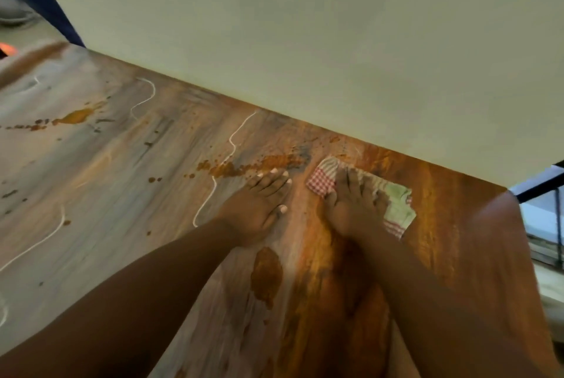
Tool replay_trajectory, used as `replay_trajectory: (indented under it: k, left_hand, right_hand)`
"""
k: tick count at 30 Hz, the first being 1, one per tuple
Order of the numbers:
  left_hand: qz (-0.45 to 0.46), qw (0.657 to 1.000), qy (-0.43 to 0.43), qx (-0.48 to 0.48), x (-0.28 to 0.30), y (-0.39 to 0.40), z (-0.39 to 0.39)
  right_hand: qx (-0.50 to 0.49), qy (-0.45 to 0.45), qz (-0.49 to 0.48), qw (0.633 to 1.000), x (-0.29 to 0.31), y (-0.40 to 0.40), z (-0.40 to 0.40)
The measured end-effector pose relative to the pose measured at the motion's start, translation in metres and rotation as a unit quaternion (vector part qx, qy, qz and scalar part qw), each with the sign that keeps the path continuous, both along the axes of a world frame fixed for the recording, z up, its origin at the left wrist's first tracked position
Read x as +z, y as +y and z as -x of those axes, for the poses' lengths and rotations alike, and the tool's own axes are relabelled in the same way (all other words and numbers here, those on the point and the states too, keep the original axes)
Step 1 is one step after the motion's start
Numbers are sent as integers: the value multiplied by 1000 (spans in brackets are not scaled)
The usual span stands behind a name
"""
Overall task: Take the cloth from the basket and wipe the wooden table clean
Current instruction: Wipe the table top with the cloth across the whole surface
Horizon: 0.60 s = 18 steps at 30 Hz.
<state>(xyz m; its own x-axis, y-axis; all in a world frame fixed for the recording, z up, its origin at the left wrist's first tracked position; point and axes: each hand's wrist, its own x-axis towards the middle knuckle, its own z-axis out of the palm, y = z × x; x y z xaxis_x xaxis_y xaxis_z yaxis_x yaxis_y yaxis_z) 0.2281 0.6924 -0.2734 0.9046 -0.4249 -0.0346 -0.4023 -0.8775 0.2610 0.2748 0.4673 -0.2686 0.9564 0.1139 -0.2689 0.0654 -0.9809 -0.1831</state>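
Observation:
A folded cloth [396, 203], red-checked and pale green, lies flat on the wooden table [122, 194] close to the wall. My right hand [351, 203] presses down on the cloth with fingers spread over it. My left hand [259, 203] rests flat on the bare wood just left of the cloth, fingers together and holding nothing. Brown-orange spills [253, 165] streak the table right beyond my left fingertips. A larger brown patch [266, 277] sits between my forearms. No basket is in view.
A pale wall [305, 42] runs along the table's far edge. More orange splashes [76, 116] and thin white wavy lines [235, 139] mark the left part of the table. The table's right edge [518, 225] drops off beside a dark frame [546, 182].

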Motion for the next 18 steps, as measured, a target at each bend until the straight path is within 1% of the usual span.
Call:
replay_trajectory:
  k: [4,7,11,16,18]
  left_hand:
    - [24,1000,3,9,-1,0,1]
    - [30,999,8,13,0,-1,0]
    - [33,999,16,13,2,-1,2]
    - [34,999,18,11,2,-1,1]
    - [37,999,15,12,3,-2,2]
  right_hand:
    - [-14,-5,3,1000,3,5,-68]
    - [-15,-20,-2,1000,4,6,-89]
    - [-9,-39,2,999,5,4,-82]
    - [18,-57,14,998,-4,8,-40]
    - [26,-48,19,998,-5,8,-37]
